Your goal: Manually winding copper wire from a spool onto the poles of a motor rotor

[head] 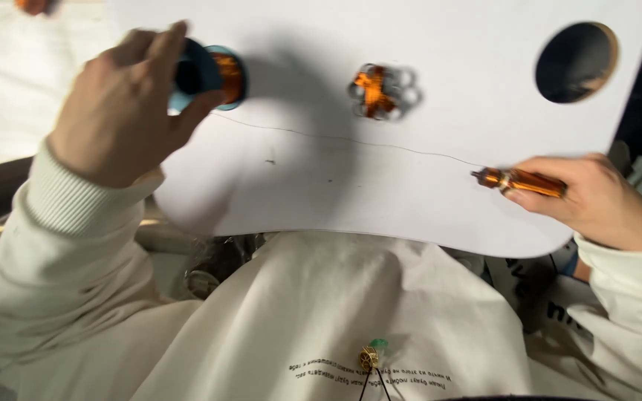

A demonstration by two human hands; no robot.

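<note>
Holding one spool point(213, 74), one coil point(521, 180).

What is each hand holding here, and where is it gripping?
The left hand grips a blue spool of copper wire by its near rim. The right hand pinches a copper-coloured rod at its rear end; a thin wire runs between them.

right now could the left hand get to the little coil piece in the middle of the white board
Probably yes. The left hand is busy on the blue spool, but only bare white board lies between it and the coil piece.
</note>
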